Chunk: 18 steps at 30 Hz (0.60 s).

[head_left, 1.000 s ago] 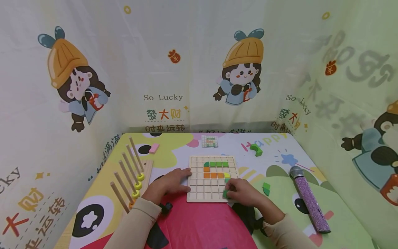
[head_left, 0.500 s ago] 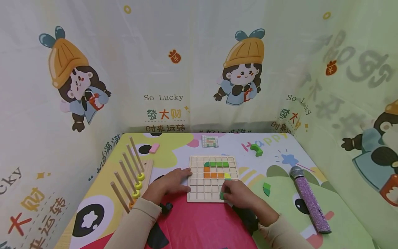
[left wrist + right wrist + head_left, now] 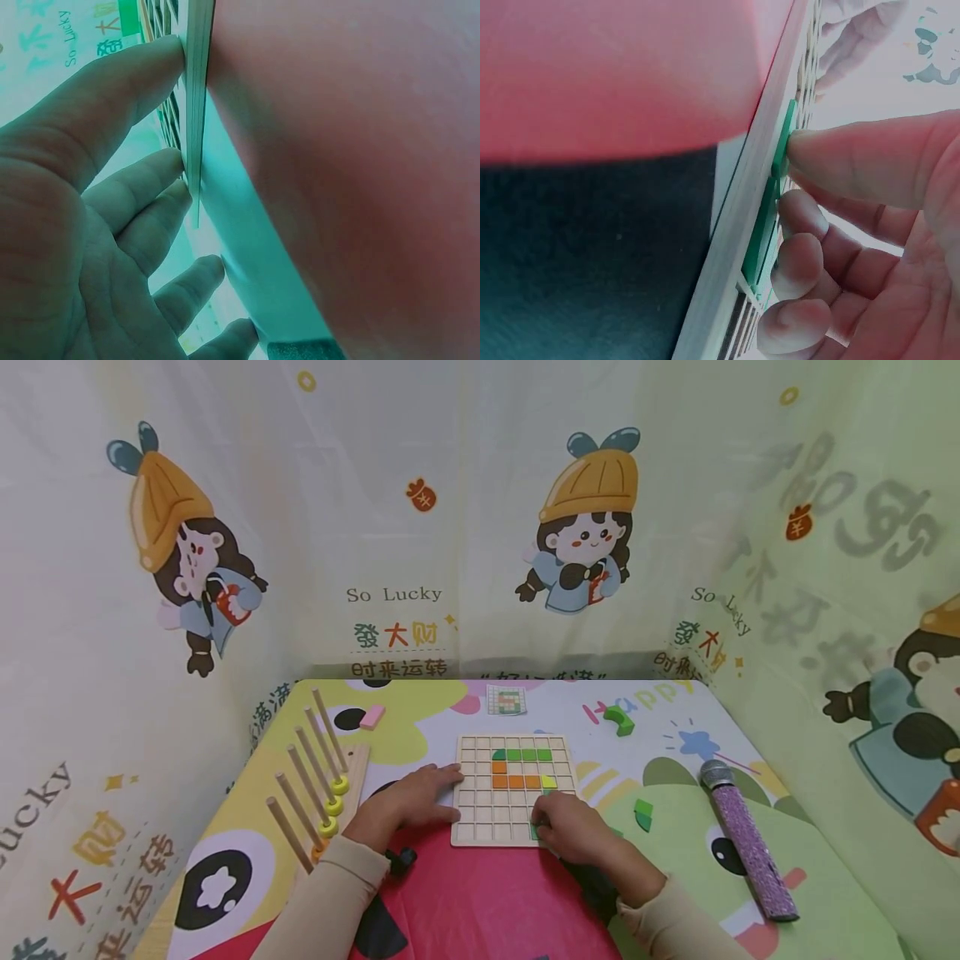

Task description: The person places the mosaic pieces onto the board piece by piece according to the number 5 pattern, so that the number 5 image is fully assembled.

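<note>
A wooden grid board (image 3: 483,822) lies flat at the middle of the table. On it are a row of green blocks (image 3: 528,755), orange blocks (image 3: 517,782) and a yellow one (image 3: 549,782). My left hand (image 3: 420,797) rests at the board's left edge, thumb and fingers spread, fingertips touching the rim. Over the lower right cells, my right hand (image 3: 573,827) pinches a small green block (image 3: 784,142) with thumb and finger, low on the board. Another green piece (image 3: 761,232) sits right beside it in the right wrist view, next to my curled fingers.
Left of the board stands a peg rack (image 3: 358,768) with yellow rings. Behind the board are a pattern card (image 3: 507,701) and a pink block (image 3: 372,718). To the right lie a green arch block (image 3: 618,722), small green pieces (image 3: 642,814) and a glittery microphone (image 3: 750,843).
My right hand has shifted slightly left with the green block, along the board's near right part. The left hand has stayed at the board's edge.
</note>
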Available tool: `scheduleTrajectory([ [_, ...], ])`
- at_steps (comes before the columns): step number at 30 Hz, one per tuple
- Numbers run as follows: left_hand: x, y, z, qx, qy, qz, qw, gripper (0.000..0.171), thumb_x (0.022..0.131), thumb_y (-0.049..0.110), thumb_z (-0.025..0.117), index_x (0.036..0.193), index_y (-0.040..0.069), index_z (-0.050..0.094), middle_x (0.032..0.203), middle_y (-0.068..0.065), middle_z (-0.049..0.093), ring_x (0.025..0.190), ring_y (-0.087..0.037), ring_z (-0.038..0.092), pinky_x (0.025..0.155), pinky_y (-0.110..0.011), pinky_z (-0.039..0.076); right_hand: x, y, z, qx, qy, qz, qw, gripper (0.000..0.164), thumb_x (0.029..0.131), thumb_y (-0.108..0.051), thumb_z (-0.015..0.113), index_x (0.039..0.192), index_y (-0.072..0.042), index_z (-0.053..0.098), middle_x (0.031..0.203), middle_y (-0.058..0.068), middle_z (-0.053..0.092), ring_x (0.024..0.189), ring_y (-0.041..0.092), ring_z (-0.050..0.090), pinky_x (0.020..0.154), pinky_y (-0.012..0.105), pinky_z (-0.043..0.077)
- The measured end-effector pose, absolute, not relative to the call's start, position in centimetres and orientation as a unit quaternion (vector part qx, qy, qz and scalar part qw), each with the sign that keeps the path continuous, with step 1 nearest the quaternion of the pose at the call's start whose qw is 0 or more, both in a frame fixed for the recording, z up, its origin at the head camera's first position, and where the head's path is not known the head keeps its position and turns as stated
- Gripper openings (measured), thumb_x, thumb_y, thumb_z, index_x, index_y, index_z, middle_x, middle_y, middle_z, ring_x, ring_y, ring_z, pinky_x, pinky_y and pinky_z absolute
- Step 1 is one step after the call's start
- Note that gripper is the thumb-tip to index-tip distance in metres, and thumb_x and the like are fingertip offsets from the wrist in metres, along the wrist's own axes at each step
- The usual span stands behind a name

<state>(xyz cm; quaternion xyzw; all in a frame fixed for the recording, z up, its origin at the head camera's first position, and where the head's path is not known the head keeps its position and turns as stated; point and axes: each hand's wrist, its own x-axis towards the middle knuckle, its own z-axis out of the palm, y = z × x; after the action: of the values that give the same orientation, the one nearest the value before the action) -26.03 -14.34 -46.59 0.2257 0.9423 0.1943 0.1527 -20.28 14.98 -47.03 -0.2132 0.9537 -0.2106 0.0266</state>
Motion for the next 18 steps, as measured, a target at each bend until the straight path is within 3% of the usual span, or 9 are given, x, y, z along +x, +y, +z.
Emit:
scheduleTrajectory([
  [12, -26.0, -14.3, -46.8, 0.226, 0.942, 0.193, 0.153, 0.068, 0.09, 0.036, 0.079, 0.151, 0.018, 0.055, 0.164, -0.001, 0.043, 0.153, -0.037, 0.034, 0.119, -0.054, 0.038, -20.0, 17.7, -46.3, -0.222, 0.929, -0.292, 0.049, 0.01, 0.093, -0.008, 0.071, 0.102, -0.009, 0.073, 0.093, -0.003, 0.066, 0.081, 0.012, 0.057, 0.071, 0.03, 0.051],
  [18, -26.1, -14.3, -46.6, 0.229, 0.942, 0.193, 0.152, 0.067, 0.09, 0.036, 0.078, 0.151, 0.017, 0.055, 0.164, -0.002, 0.044, 0.152, -0.037, 0.034, 0.119, -0.054, 0.038, -19.9, 21.2, -46.0, -0.152, 0.944, -0.292, 0.02, 0.015, 0.096, -0.003, 0.067, 0.109, -0.009, 0.073, 0.097, 0.001, 0.067, 0.078, 0.011, 0.055, 0.069, 0.029, 0.05],
])
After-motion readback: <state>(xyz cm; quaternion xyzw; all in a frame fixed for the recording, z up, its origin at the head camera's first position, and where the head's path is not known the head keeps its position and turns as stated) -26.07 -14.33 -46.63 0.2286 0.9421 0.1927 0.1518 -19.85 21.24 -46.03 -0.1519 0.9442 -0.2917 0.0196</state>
